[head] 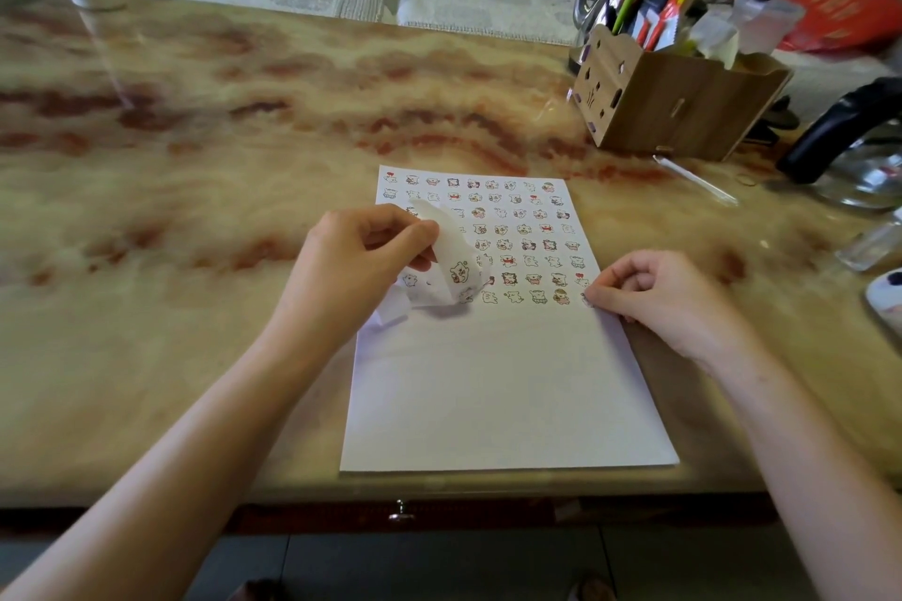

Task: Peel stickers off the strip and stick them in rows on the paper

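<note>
You held the strip (454,271) over the paper (502,386) in your left hand (371,254), with your right hand (654,293) on a sticker (587,299) at the sheet's right edge.

Your left hand's fingers were curled, thumb and fingertips pinching the curling, translucent strip, which hung just right of that hand above the paper's left side, one cartoon sticker showing on it. Your right hand's fingers were curled too, thumb and forefinger tips closed on the small sticker at the right end of the lowest row; whether it was already stuck down cannot be told. The paper lay flat on the counter (195,171) between and below both hands, the rows (517,229) filling its far half beyond your hands. A wooden organiser (673,107) stood well beyond your right hand.
</note>
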Available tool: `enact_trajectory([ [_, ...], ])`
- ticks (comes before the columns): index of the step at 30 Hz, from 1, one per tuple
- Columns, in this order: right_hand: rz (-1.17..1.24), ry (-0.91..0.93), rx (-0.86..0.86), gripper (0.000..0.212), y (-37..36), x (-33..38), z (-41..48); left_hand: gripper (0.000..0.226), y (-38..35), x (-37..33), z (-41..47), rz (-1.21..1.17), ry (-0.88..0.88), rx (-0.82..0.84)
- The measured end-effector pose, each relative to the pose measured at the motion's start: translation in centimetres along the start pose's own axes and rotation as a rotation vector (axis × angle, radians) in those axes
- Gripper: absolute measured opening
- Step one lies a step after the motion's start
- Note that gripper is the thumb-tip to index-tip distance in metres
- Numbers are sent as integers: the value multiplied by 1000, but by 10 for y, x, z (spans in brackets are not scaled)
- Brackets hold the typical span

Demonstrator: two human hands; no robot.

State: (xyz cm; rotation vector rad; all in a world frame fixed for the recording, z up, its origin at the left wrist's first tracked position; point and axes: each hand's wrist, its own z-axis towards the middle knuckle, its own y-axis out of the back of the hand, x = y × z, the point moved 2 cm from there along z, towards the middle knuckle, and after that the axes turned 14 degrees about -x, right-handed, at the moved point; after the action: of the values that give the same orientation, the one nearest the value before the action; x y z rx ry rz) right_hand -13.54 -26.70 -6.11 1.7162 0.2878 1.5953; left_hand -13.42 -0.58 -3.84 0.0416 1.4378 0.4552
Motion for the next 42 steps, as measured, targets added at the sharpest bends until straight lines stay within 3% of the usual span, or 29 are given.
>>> enact_trajectory([
  [3, -18, 26, -5, 24, 2, 0, -1, 18, 0, 0, 0, -5, 4, -3],
  [9, -94, 32, 45, 11, 3, -5, 1, 18, 3, 0, 0, 21, -16, -23],
  [15, -67, 16, 73, 21, 3, -2, 0, 18, 4, 1, 3, 20, -16, -26],
  [20, -99, 4, 110, 3, 5, -5, 3, 18, 5, 2, 3, 20, -19, -27],
  [22, -97, 13, 102, 6, 6, -5, 4, 18, 6, 1, 3, 15, -18, -30],
  [28, 180, 215, -157, 10, 1, 28, -3, 18, 9, -1, 3, -14, -32, -36],
  [31, 290, 349, -109, 8, -13, 52, -18, 19, 9, -2, 2, -32, -41, -36],
  [35, 410, 383, 49, 6, -40, 72, -39, 19, 10, -2, 3, -61, -53, -34],
  [42, 540, 358, 53, 15, -53, 88, -45, 18, 10, -1, 3, -97, -68, -39],
])
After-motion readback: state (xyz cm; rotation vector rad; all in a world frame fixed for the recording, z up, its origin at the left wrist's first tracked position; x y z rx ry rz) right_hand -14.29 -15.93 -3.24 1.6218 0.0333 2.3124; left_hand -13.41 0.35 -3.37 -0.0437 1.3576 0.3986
